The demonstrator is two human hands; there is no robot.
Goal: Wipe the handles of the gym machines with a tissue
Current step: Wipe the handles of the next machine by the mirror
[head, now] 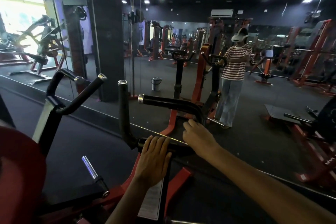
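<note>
**Kid:** Where are the hands right now?

**Me:** The left hand lies on top of the low black bar, fingers straight and pressed together. The right hand is farther out, at the bend of the curved handle. Its fingers curl toward that bend.

**Kid:** Where's the tissue?

**Me:** I can't see it. It may be tucked under the right hand's fingers, but I can't tell.

**Kid:** Which way does the curved handle go?

**Me:** From the right hand's fingers it runs up and off to the left, lying almost flat, and ends in a silver cap. The right hand is the nearer one, so I think a wipe would slide leftward along it.

**Kid:** What else is close?

**Me:** An upright handle stands just left of the low bar, and another handle slants farther left. All have smooth black grips.

**Kid:** And the room?

**Me:** A dark gym with a dark floor and red machines. A big mirror ahead shows a person in a striped shirt.
</note>
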